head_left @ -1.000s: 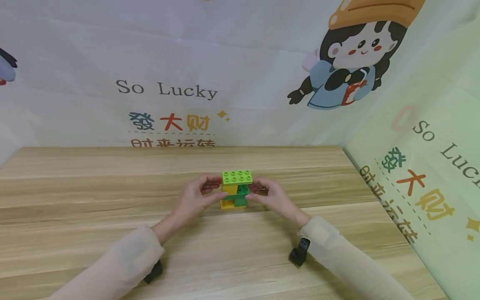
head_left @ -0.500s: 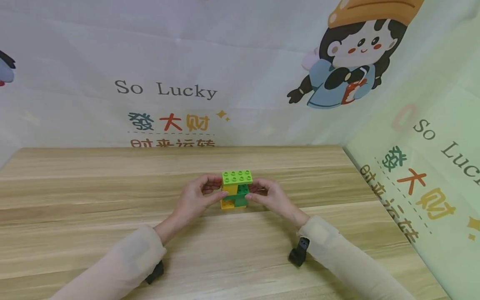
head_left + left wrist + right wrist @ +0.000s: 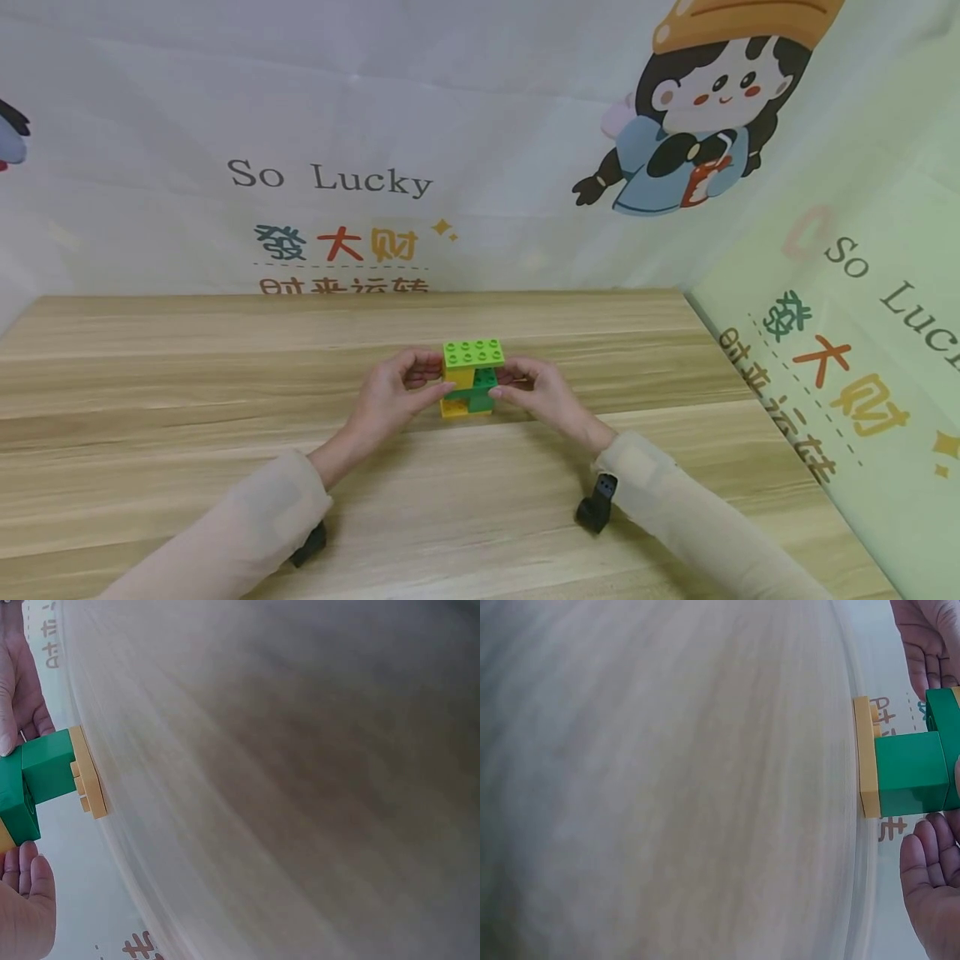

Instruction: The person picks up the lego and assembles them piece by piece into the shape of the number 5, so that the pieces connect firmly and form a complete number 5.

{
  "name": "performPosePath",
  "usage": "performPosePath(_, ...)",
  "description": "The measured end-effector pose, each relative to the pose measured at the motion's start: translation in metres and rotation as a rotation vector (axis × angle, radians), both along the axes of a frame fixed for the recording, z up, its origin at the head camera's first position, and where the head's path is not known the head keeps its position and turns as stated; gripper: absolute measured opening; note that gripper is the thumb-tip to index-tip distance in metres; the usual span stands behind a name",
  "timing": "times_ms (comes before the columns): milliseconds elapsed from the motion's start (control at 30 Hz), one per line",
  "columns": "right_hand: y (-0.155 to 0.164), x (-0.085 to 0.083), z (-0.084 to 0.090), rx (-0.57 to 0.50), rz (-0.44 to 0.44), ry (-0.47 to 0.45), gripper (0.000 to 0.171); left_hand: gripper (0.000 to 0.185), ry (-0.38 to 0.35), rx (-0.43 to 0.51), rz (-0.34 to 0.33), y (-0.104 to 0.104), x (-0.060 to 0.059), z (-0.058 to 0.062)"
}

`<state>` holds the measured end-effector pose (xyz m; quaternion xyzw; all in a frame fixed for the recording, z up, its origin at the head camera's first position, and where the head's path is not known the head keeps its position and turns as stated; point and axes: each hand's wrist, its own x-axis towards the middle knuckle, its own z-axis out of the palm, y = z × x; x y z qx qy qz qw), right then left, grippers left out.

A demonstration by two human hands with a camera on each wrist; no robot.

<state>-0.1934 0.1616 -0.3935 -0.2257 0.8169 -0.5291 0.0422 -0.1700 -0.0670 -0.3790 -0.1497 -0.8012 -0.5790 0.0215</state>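
A small stack of toy building bricks (image 3: 481, 402) stands upright on the table between my hands. A lime-green brick (image 3: 473, 352) with several studs lies on top. Beneath it sit a yellow brick (image 3: 458, 378) and dark green bricks (image 3: 912, 774), above a thin yellow base plate (image 3: 90, 774). My left hand (image 3: 393, 389) holds the stack's left side, thumb at the front and fingers curving towards the back. From the right, my right hand (image 3: 546, 395) grips it the same way, its thumb against a dark green brick. The stack partly hides the far fingertips.
The wood-grain table (image 3: 187, 367) spreads around both arms. A printed cloth (image 3: 487, 167) hangs along the back edge, with another printed panel (image 3: 862, 333) on the right. Below each sleeve a black wrist camera (image 3: 595, 510) shows.
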Motion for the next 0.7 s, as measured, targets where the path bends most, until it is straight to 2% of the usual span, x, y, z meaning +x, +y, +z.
performPosePath(433, -0.0022, -0.0007, -0.0001, 0.019, -0.027, -0.029, 0.03, 0.037, -0.026, -0.012, 0.015, -0.0009, -0.0018, 0.0023)
performPosePath(700, -0.0031, -0.0027, 0.0002, 0.052, -0.054, -0.057, 0.033, 0.037, -0.044, -0.014, 0.026, -0.0003, -0.0074, 0.0023)
